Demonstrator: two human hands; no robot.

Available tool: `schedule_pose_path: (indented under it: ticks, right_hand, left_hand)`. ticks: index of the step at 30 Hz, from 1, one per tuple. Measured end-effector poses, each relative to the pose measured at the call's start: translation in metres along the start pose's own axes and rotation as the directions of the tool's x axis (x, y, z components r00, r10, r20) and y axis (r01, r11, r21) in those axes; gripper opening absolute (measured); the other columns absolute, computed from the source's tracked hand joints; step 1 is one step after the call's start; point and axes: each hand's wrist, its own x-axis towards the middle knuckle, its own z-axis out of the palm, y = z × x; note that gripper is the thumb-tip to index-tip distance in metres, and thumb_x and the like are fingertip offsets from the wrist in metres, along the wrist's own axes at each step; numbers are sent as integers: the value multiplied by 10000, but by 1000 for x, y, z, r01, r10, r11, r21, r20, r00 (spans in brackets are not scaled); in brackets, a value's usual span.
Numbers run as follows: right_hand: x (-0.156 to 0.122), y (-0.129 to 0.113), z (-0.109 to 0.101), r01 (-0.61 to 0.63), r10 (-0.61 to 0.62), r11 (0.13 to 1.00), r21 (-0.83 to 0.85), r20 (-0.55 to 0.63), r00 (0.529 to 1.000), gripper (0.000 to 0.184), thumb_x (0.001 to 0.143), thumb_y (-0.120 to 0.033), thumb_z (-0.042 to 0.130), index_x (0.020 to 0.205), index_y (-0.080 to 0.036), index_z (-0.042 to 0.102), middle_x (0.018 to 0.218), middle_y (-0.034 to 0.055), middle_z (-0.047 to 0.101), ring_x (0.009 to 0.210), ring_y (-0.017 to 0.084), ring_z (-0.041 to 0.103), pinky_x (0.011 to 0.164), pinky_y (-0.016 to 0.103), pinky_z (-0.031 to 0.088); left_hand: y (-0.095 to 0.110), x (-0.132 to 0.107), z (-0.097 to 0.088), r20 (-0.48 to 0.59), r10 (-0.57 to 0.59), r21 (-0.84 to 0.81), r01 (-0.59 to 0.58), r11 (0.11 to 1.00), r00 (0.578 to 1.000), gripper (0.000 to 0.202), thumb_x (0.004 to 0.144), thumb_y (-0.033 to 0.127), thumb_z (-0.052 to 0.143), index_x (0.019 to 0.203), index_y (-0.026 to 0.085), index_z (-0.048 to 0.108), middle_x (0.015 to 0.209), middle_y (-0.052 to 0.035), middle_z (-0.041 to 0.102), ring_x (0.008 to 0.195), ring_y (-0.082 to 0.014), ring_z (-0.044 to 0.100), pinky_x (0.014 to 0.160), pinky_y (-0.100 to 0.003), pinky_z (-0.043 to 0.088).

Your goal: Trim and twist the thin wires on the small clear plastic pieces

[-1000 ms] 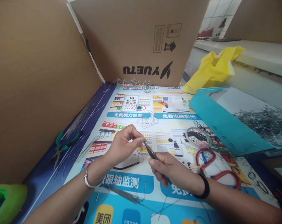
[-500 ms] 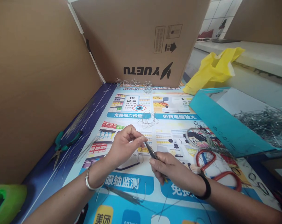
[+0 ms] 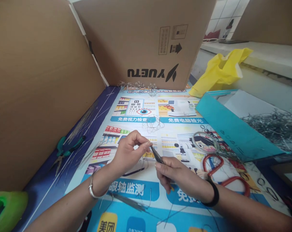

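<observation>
My right hand (image 3: 173, 172) is wrapped round a pair of dark, narrow-nosed pliers (image 3: 156, 155), whose tips point up and left. At those tips the thumb and forefinger of my left hand (image 3: 130, 151) are pinched together on a thin wire (image 3: 146, 163); part of it appears to hang as a faint loop below the fingers. The piece right between the fingertips and the jaws is too small to make out. Beyond both hands, a bent wire shape (image 3: 153, 124) lies on the printed sheet (image 3: 160, 129). Loose straight wires (image 3: 130, 201) lie nearer, below my hands.
Green-handled pliers (image 3: 66, 150) and more wires lie at left. To the right are red-handled scissors (image 3: 212, 164), a clear tape roll (image 3: 205, 141) and a turquoise box (image 3: 233, 129) holding tangled wire pieces (image 3: 274, 125). Cardboard walls (image 3: 141, 42) stand behind and left. A green roll (image 3: 15, 206) is front left.
Both hands stay almost in place, the pliers' tips still at the left fingertips. The view has shifted very slightly.
</observation>
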Motion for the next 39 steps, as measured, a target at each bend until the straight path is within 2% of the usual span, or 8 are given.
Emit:
schedule_pose_path:
  ticks: [11,18,22,25,31,34,36,39]
  right_hand:
    - [-1,-4,2,-13,10,995,-103,-27,1000,409,831,-530,426,625,-177,418,401,-54,454,345,64,426,386,184,305]
    - [0,-6,-4,-27,9,947,-321,-60,998,428,824,-581,409,654,-188,402,425,-63,422,357,57,380,374,181,295]
    - [-2,-11,-6,-39,18,917,-397,-55,998,423,826,-559,430,648,-176,447,451,-57,411,376,51,369,376,179,274]
    - [-4,-15,-9,-101,94,922,-375,-39,995,407,827,-547,431,692,-168,492,458,-57,409,371,58,376,375,184,284]
    - [-7,-22,-18,-157,185,893,-422,27,982,376,826,-513,451,724,-160,534,450,-70,358,384,57,330,386,192,254]
    - [-6,-23,-22,-48,100,790,-611,51,994,392,844,-484,437,611,-170,454,492,-53,358,444,59,325,424,204,231]
    - [-6,-24,-23,11,32,654,-756,42,999,394,857,-465,426,595,-170,420,532,-34,403,479,67,350,449,216,222]
    - [-7,-24,-23,29,-33,479,-878,15,999,355,869,-446,411,660,-169,482,594,2,509,512,90,407,477,237,222]
  left_hand:
    - [-2,-4,8,-41,-40,23,41,999,998,134,770,208,620,712,161,509,623,13,632,594,-93,600,609,-216,485]
    - [-6,0,1,49,-80,-45,82,996,996,149,772,220,608,718,164,481,638,25,597,563,-80,564,560,-202,458]
    - [-7,2,-4,93,-30,60,24,998,995,127,779,207,588,706,162,494,646,23,568,583,-78,526,561,-202,424]
    - [-4,3,-8,139,5,145,-25,989,990,128,787,215,576,697,159,504,661,13,568,610,-88,523,581,-215,418]
    - [0,4,-14,312,41,237,-119,964,949,125,794,227,566,705,161,510,669,13,567,609,-89,500,566,-215,391]
    - [-1,5,-15,343,21,217,-101,971,939,124,787,224,571,698,164,510,657,17,553,603,-87,485,557,-212,383]
    - [-2,6,-14,350,-17,166,-45,985,937,128,772,208,578,685,164,497,651,21,544,593,-82,475,546,-207,379]
    - [-3,6,-12,368,-86,47,73,996,926,138,757,196,586,678,164,477,611,34,519,544,-68,447,499,-191,363]
